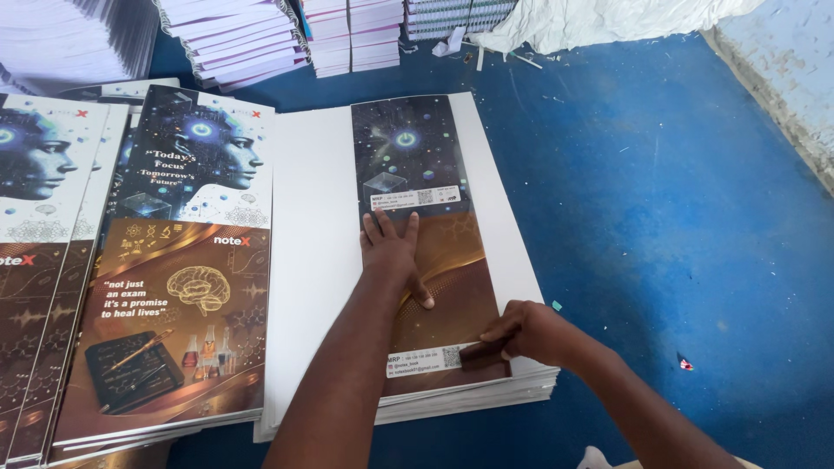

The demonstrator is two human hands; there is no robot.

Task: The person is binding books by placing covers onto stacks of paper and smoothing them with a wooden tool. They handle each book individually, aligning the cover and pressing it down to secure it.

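Note:
A stack of white sheets point(313, 260) lies on the blue floor. On top of it is a long printed cover point(408, 148), dark blue at the far end and brown-gold at the near end. My left hand point(391, 252) lies flat on the middle of this cover with its fingers spread, pressing it down. My right hand point(530, 334) is at the cover's near right corner, fingers curled and pinching its edge by a small dark piece point(482, 352). What that piece is I cannot tell.
Piles of finished printed covers point(174, 287) lie fanned out to the left, touching the white stack. Stacks of bound books point(234, 39) stand along the far edge beside crumpled white sheeting point(599, 22). A pale wall point(782, 78) rises at the right, with blue floor point(660, 217) before it.

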